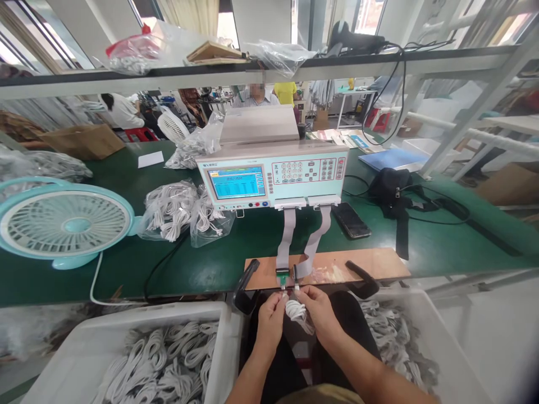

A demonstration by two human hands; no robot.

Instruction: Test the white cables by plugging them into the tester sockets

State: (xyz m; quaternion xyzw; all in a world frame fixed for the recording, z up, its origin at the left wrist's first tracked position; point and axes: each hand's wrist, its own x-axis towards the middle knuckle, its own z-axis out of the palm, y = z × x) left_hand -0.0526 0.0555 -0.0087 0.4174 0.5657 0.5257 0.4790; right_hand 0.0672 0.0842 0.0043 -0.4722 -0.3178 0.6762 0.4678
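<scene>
Only one view exists, from a camera on the person's head. It looks forward and down over the green bench (pixel 219 264). The tester (pixel 273 174) stands near, toward 12 o'clock. The hands appear close at 6 o'clock, and the far workshop lies beyond.

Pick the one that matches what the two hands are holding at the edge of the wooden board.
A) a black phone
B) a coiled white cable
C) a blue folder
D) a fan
B: both the left hand and the right hand hold a coiled white cable just below the connectors at the edge of the wooden board.
</scene>
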